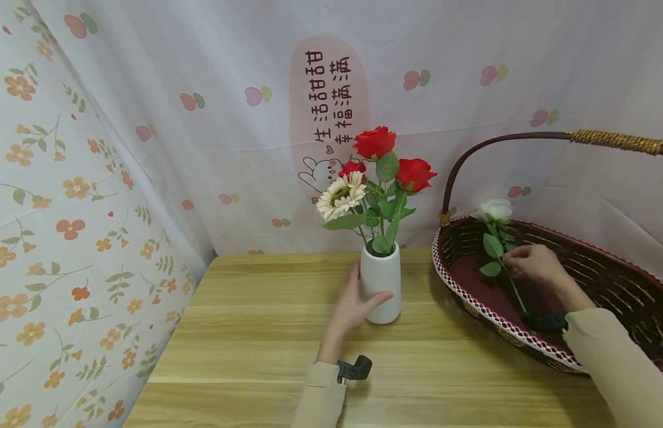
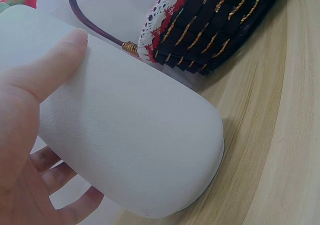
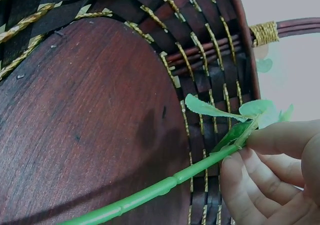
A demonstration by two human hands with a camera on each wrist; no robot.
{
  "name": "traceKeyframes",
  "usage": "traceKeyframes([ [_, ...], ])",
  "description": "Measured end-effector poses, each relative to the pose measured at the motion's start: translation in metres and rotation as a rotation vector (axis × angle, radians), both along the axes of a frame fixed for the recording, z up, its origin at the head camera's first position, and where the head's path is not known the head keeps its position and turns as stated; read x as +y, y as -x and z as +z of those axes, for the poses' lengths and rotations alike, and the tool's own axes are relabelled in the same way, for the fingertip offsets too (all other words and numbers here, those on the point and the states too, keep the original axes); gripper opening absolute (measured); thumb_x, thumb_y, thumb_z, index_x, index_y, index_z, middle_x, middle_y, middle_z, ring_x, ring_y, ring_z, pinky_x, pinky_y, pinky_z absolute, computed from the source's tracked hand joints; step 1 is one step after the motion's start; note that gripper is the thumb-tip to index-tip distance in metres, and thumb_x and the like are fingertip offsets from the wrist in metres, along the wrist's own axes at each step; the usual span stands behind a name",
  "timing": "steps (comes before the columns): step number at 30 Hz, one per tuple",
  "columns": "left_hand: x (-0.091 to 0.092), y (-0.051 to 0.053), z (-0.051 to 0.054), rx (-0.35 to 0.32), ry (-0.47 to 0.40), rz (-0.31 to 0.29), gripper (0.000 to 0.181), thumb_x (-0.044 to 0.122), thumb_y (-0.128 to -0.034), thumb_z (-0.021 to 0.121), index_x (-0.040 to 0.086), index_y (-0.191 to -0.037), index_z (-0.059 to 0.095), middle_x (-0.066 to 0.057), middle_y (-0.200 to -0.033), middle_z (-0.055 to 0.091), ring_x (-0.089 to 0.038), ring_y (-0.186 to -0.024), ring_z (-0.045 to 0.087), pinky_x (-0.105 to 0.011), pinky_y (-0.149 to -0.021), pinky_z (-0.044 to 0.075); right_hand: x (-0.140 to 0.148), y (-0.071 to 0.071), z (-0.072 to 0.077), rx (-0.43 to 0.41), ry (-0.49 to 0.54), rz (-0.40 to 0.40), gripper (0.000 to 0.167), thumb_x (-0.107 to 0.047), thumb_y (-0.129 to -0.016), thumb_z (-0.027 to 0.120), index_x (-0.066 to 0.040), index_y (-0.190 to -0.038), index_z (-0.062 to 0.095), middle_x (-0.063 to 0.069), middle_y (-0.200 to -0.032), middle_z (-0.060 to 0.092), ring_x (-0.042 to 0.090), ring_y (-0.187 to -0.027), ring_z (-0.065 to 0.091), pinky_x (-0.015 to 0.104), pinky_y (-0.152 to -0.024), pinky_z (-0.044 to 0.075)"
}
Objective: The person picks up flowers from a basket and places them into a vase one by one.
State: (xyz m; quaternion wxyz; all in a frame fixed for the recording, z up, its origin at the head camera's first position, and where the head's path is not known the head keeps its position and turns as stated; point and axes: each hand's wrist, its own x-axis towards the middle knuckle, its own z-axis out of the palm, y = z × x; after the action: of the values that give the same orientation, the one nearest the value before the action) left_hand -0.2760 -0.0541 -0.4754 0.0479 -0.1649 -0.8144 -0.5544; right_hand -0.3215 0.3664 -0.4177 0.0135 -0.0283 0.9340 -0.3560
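A white vase [image 1: 381, 285] stands upright on the wooden table, holding several artificial flowers. Three are red roses [image 1: 375, 142] and one is a cream daisy-like flower [image 1: 342, 196]. My left hand [image 1: 352, 303] grips the vase from its left side. In the left wrist view the thumb lies across the vase's wall [image 2: 135, 120] and the other fingers go partly out of sight behind it. Between thumb and fingers, my right hand [image 1: 540, 267] pinches the green stem [image 3: 145, 195] of a white rose [image 1: 494, 211]. That rose is held inside the basket, bloom above the rim.
A dark woven basket [image 1: 502, 327] with white lace trim and a tall arched handle [image 1: 492, 138] stands at the right. Its floor is reddish-brown wood [image 3: 90, 115]. Patterned curtains hang behind and left of the table [image 1: 245, 333].
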Motion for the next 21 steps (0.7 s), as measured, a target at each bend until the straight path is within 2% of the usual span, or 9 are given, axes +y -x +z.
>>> traceKeyframes([
  [11,0.000,0.000,0.000,-0.006,0.003,0.000,0.099,0.044,-0.0862,0.080,0.012,-0.160,0.021,-0.013,-0.157,0.037,-0.031,-0.139,0.041,-0.053,-0.112,0.035,0.004,-0.004,0.008,-0.001,0.075,0.000,0.042,-0.014,-0.105,0.052,0.024,-0.121,0.055,0.012,-0.088,0.072,0.014,-0.071,0.068,0.030,-0.064,0.058],
  [21,0.000,0.000,0.001,0.011,-0.015,-0.010,0.099,0.042,-0.0868,0.080,0.011,-0.160,0.021,-0.014,-0.156,0.038,-0.032,-0.138,0.042,-0.055,-0.111,0.036,0.005,-0.006,0.019,0.118,0.089,-0.105,0.048,-0.025,-0.104,0.055,0.019,-0.124,0.056,0.013,-0.087,0.074,0.011,-0.067,0.069,0.025,-0.061,0.055],
])
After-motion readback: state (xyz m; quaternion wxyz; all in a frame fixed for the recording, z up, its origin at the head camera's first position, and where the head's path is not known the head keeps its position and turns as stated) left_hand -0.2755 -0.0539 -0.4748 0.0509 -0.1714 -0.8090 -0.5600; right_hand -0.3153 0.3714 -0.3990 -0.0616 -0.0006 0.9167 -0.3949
